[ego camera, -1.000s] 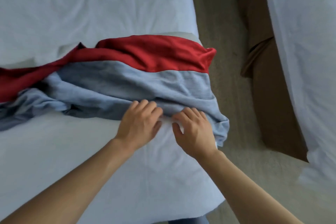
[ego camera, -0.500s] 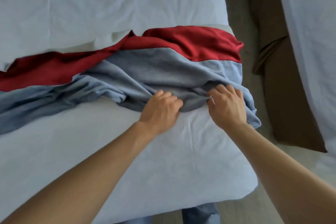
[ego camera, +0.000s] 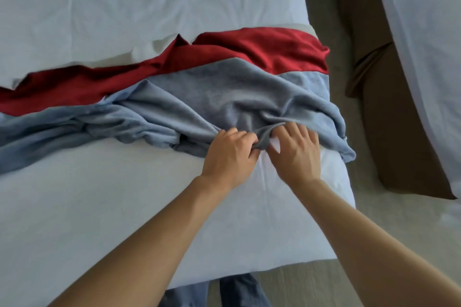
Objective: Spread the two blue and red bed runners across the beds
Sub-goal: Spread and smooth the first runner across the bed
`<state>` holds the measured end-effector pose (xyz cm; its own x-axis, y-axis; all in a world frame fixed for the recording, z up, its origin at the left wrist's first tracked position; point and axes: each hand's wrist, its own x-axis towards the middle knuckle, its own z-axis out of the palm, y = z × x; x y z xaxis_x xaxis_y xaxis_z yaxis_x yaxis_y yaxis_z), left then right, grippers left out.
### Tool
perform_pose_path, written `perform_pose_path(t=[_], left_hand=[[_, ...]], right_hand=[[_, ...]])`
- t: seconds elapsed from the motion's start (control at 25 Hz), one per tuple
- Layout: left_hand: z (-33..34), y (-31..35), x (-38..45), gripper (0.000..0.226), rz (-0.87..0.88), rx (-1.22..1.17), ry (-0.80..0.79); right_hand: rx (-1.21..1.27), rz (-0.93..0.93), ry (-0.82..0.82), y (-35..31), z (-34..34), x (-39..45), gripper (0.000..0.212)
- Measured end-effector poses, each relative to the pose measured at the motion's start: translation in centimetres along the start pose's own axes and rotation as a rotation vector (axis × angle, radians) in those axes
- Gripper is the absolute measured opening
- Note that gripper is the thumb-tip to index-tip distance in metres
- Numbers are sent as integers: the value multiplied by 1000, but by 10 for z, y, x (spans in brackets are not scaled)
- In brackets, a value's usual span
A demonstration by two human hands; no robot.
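A blue and red bed runner (ego camera: 212, 92) lies rumpled across the white bed (ego camera: 124, 207), its red band on the far side and its blue part bunched toward me. My left hand (ego camera: 228, 154) grips a fold of the blue near edge. My right hand (ego camera: 296, 151) sits right beside it, its fingers curled into the same bunched blue edge. The runner's right end hangs over the bed's right side. Only this one runner is in view.
A second white bed (ego camera: 424, 57) stands at the right, with a brown skirt (ego camera: 389, 119) below it. A beige carpeted aisle (ego camera: 374, 227) runs between the beds. The foot edge of the near bed is just in front of my legs (ego camera: 239, 291).
Both hands have stayed on the blue near edge and come closer together, bunching a fold between them. The view has shifted, so the bed sits further right in the frame.
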<state>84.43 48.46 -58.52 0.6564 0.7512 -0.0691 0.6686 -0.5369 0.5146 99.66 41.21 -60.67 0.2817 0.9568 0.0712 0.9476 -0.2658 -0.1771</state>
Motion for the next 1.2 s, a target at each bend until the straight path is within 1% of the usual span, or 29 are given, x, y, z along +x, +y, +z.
perform_pose_path(t=[0.08, 0.12, 0.16, 0.24, 0.32, 0.4, 0.48, 0.56, 0.64, 0.68, 0.76, 0.84, 0.88, 0.92, 0.96, 1.0, 1.04, 1.08, 1.12, 1.16, 1.2], left_hand=[[3, -2, -6, 8, 14, 35, 63], [4, -2, -13, 11, 20, 88, 98], [6, -5, -20, 17, 29, 139, 130], [7, -16, -29, 20, 34, 210, 182], [6, -26, -29, 22, -17, 272, 188], [4, -37, -17, 19, -69, 327, 203], [3, -43, -4, 11, -64, 328, 198], [8, -37, -1, 3, -8, 267, 159], [20, -20, -18, 6, 80, 212, 110], [24, -12, -27, 8, 109, 186, 99], [23, -3, -36, 7, 66, 114, 110], [21, -4, -33, 6, -21, 61, 175], [22, -3, -35, 8, -26, 63, 176], [24, 0, -40, 12, 3, 77, 145], [27, 4, -50, 15, 49, 91, 81], [30, 6, -61, 14, 87, 101, 17], [29, 7, -71, 11, 106, 98, -31], [25, 4, -75, 8, 99, 83, -44], [16, -2, -74, 11, 77, 56, -32], [5, -11, -68, 15, 64, 40, 7], [-13, -24, -61, 16, 59, 35, 54]], right_hand=[[-10, -5, 11, 2, 7, 4, 24], [-19, -1, 17, 2, 10, 7, 25], [-20, 10, 30, 1, 12, 10, 24], [-9, 29, 70, 3, 13, 22, 15], [-1, 36, 102, 4, 10, 31, 9], [16, 1, 84, 5, 5, 36, 7], [44, -92, 16, 13, -4, 34, 9], [54, -200, -160, 31, -18, 23, 13], [12, -222, -347, 50, -32, 2, 20], [-10, -208, -384, 57, -38, -7, 21], [-27, -166, -349, 62, -46, -19, 22], [-11, -119, -269, 55, -46, -25, 23], [-22, -110, -269, 52, -43, -28, 23], [-63, -108, -340, 49, -40, -30, 21], [-127, -103, -463, 46, -39, -32, 18], [-199, -89, -594, 41, -40, -33, 16], [-258, -75, -686, 37, -43, -31, 14], [-298, -63, -735, 31, -47, -24, 11], [-310, -47, -749, 22, -52, -14, 8], [-302, -30, -724, 10, -57, -1, 7], [-269, -32, -641, -7, -59, 16, 7]])
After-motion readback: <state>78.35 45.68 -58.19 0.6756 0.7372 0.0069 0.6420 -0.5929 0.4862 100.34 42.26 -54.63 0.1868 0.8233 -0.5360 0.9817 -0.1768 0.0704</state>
